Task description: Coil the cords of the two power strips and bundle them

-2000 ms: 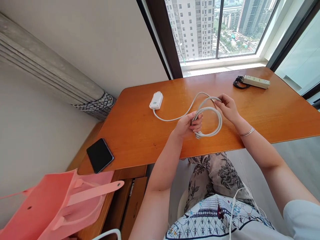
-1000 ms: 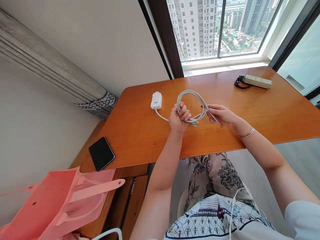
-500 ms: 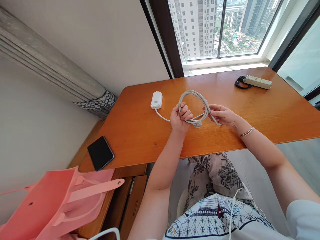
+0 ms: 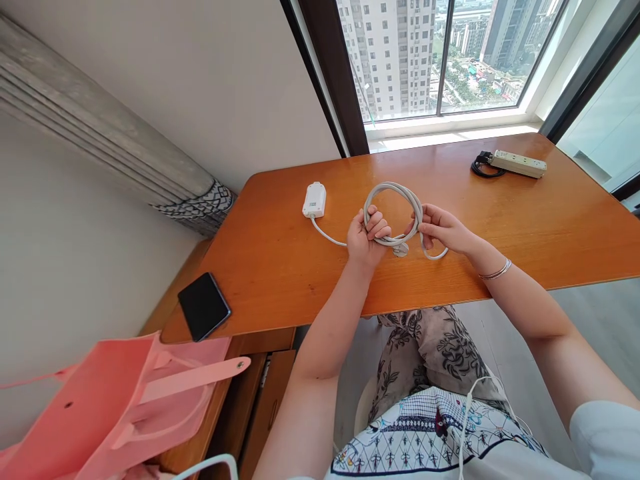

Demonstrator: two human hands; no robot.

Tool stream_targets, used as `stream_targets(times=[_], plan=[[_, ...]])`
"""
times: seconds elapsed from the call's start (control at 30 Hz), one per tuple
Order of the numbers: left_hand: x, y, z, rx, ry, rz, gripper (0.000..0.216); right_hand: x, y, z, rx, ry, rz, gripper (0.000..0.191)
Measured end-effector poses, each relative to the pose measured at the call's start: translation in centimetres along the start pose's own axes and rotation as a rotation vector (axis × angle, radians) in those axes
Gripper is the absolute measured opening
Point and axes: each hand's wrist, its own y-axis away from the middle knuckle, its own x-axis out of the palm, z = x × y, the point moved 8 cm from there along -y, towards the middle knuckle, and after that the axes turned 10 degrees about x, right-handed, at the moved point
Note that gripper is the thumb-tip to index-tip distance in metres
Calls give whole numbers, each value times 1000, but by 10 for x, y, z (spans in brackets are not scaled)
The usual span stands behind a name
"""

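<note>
A white cord (image 4: 397,187) is looped into a round coil above the wooden table. My left hand (image 4: 367,238) is closed around the left side of the coil, fingers wrapped over the strands. My right hand (image 4: 444,227) pinches the coil's right side between thumb and fingers, and a loose end of cord curls below it. The cord runs left from my left hand to a small white power strip (image 4: 315,200) lying on the table. Just under the coil shows a pale round plug (image 4: 401,250), partly covered by the strands.
The orange-brown table (image 4: 280,280) reaches to the window. A beige power strip (image 4: 520,163) with a black cord lies at the far right. A black tablet (image 4: 203,306) rests at the left corner, above a pink bag (image 4: 100,393) and a wooden drawer unit (image 4: 267,400).
My right hand has shifted slightly in along the coil's right side. The loose cord end below it now bends into a wider curve. My left hand keeps its hold.
</note>
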Motion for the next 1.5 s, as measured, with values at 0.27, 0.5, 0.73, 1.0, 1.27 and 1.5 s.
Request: stream_targets(times=[0.27, 0.5, 0.73, 1.0, 1.27, 1.5], plan=[[5, 2, 5, 31, -49, 1, 33, -16, -2, -2, -8, 31, -276, 49], [1, 0, 9, 24, -60, -21, 35, -21, -1, -3, -50, 63, -406, 55], [-3, -2, 8, 55, -47, -50, 32, -18, -3, -5, -58, 66, -288, 61], [-3, -1, 6, 39, 11, -95, 37, -16, 1, 1, -59, 19, -211, 62], [-3, -1, -10, 83, 52, -36, 33, 5, 6, -15, 201, 59, 127, 52], [-4, 2, -10, 72, 13, -96, 35, 18, 10, -25, 336, 221, 163, 33]])
